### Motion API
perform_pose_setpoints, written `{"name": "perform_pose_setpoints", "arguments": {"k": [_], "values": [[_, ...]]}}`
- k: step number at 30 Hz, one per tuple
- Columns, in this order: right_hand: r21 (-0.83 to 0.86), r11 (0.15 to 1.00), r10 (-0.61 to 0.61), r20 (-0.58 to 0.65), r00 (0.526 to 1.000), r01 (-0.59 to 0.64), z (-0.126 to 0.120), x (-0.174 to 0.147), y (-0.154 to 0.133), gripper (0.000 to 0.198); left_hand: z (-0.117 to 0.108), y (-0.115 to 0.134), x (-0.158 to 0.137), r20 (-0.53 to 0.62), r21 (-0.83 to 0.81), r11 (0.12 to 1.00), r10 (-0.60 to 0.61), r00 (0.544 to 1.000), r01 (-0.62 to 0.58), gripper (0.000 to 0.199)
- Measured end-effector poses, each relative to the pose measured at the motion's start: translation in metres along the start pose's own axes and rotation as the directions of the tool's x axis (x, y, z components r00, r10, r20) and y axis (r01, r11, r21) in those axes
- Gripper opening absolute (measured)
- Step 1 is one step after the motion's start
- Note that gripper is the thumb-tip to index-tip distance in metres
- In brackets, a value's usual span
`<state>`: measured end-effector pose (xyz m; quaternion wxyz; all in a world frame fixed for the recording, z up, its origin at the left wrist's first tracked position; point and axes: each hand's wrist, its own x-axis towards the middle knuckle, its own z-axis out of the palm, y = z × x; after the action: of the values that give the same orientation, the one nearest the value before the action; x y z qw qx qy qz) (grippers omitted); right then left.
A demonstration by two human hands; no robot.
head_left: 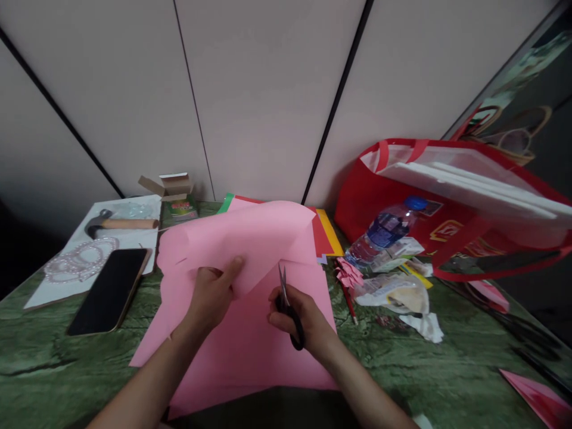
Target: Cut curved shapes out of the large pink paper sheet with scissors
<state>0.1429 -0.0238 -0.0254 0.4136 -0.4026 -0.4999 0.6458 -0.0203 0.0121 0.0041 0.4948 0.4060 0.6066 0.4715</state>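
Note:
My left hand point(213, 293) pinches a sheet of pink paper point(250, 235), thumb on top and the other fingers curled beneath. The sheet bows upward, and a cut runs into it from near its right side. My right hand point(300, 319) is closed around the black handles of a pair of scissors point(283, 286). Their blades point away from me and lie at the cut in the paper. More pink paper point(263, 339) spreads flat under both hands. Red, yellow and green sheets point(329, 232) peek out behind it.
On the left lie a phone point(109, 292), a hammer point(129, 223), beads point(83, 260) and an open small box point(179, 193). To the right are a water bottle point(386, 229), a red pencil point(349, 301), wrappers point(395, 293) and a red bag point(366, 196). A wall panel point(263, 101) rises behind.

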Motion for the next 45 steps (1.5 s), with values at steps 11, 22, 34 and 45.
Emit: {"name": "perform_pose_setpoints", "arguments": {"k": [11,22,34,45], "values": [[-0.029,0.992,-0.129,-0.127,0.983,0.126,0.0,-0.001,-0.007,0.027,0.017,-0.006,-0.018,0.062,0.157,0.981,0.103,0.993,-0.112,0.023],[-0.007,0.996,-0.091,-0.102,0.991,0.091,0.006,-0.004,-0.012,0.029,0.019,-0.005,-0.021,0.049,0.126,0.986,0.104,0.993,-0.109,0.017],[-0.056,0.992,-0.122,-0.179,0.976,0.114,0.006,-0.005,-0.012,0.03,0.022,-0.008,-0.028,0.146,0.23,0.969,0.056,0.988,-0.089,0.026],[0.016,0.988,-0.15,-0.167,0.975,0.155,0.005,-0.004,-0.008,0.036,0.021,-0.009,-0.031,0.15,0.272,0.959,0.04,0.988,-0.081,0.031]]}}
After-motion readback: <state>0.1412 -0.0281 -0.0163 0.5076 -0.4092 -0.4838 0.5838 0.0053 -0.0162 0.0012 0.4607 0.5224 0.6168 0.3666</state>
